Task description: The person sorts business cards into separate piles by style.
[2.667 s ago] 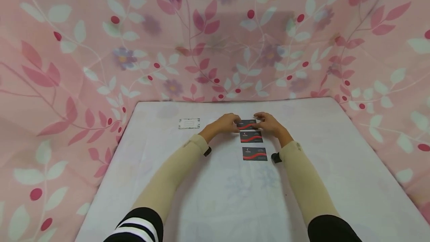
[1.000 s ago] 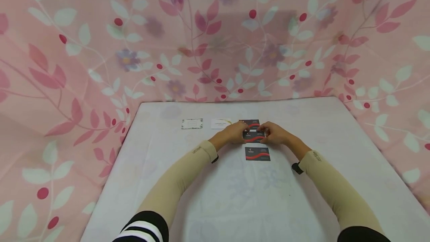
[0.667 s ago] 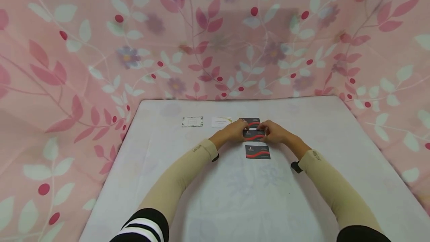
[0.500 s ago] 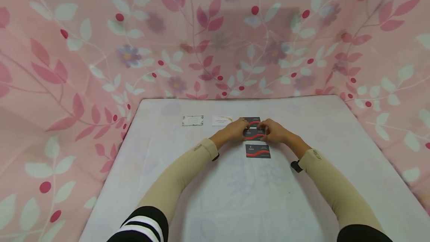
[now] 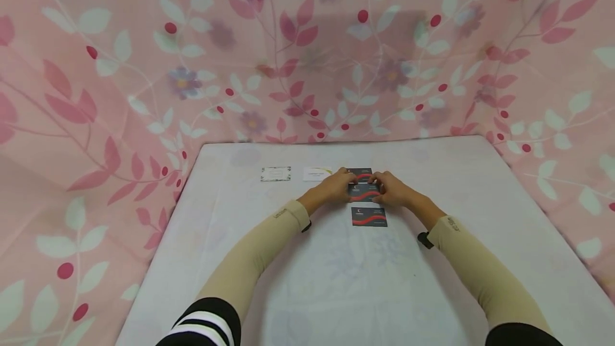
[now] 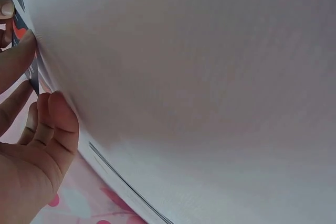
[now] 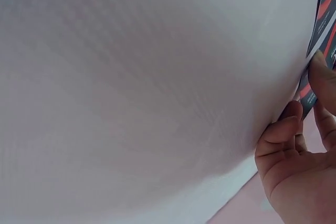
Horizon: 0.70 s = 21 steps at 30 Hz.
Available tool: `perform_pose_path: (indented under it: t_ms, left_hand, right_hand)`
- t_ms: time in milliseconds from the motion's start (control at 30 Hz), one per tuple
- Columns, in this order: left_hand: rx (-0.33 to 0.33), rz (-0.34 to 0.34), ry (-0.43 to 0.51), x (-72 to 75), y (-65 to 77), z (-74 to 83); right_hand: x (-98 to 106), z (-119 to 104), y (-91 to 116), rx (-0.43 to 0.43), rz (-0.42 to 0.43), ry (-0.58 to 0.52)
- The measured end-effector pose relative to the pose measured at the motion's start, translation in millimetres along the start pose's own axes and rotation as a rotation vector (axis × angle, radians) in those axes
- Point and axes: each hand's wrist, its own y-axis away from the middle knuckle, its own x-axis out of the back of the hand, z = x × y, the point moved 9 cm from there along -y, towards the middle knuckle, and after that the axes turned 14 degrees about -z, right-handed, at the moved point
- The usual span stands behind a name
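Dark grey business cards with a red wave stand in a column on the white-covered table. My left hand [image 5: 335,188] pinches the left edge of the middle business card [image 5: 363,192] between thumb and fingers. On its right edge, my right hand [image 5: 395,190] pinches the same card. Both wrist views show thumbs and fingertips at the card's ends, close over the cloth. Directly behind it lies the far business card [image 5: 361,173], partly covered by my fingers. Nearer to me is a third business card [image 5: 369,217], lying flat and untouched.
To the left, a white card with a patterned border [image 5: 276,174] and a white card with a yellow accent [image 5: 317,174] lie flat in the far row. The white tablecloth [image 5: 331,282] runs to a pink floral curtain [image 5: 307,68] behind and at both sides.
Both hands have moved from the far card toward me to the middle card and taken hold of its two ends. The middle card now sits slightly closer to the far one.
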Motion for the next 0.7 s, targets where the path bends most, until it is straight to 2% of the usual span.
perform_pose_path:
  t_ms: [267, 500, 700]
  left_hand:
    - [0.015, -0.012, 0.029, -2.8, 1.1, -1.0]
    - [0.028, -0.023, 0.043, -4.9, 0.9, -3.7]
    - [0.010, -0.018, 0.033, -0.8, 3.4, -2.5]
  right_hand:
    - [-0.8, 2.3, -1.9, -0.012, -0.016, 0.023]
    - [-4.1, 0.9, -2.5, 0.012, -0.009, 0.020]
    - [-2.5, 1.1, -2.6, -0.008, -0.014, 0.018]
